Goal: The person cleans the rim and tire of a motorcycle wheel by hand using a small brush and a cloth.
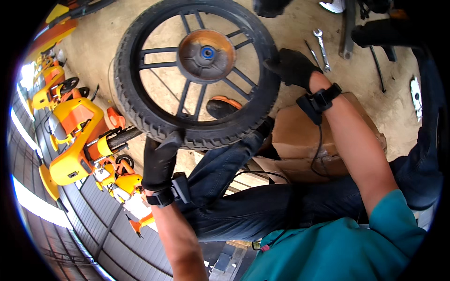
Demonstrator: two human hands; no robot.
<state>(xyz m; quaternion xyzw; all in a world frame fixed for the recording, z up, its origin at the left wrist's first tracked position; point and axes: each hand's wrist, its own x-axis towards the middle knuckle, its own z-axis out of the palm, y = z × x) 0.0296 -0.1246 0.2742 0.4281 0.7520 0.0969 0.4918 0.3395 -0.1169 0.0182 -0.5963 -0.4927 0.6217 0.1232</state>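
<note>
Between my hands is a motorcycle wheel point(269, 89) with a knobbly black tyre and dark paired spokes. Its hub point(197, 70) faces up at me, rust-brown inside the drum, with a blue-ringed bearing point(207, 52) at the centre. My left hand point(161, 161), in a black glove, grips the tyre's near left edge, thumb on top and the other fingers hidden. On the tyre's right side my gloved right hand point(295, 68) holds the edge; its fingertips are partly hidden.
A combination spanner point(322, 51) and a thin rod-like tool point(312, 52) lie on the concrete floor right of the wheel. A torn cardboard box point(306, 130) sits below my right forearm. Several yellow-orange motorbikes point(77, 140) stand at left. A shoe point(221, 107) shows through the spokes.
</note>
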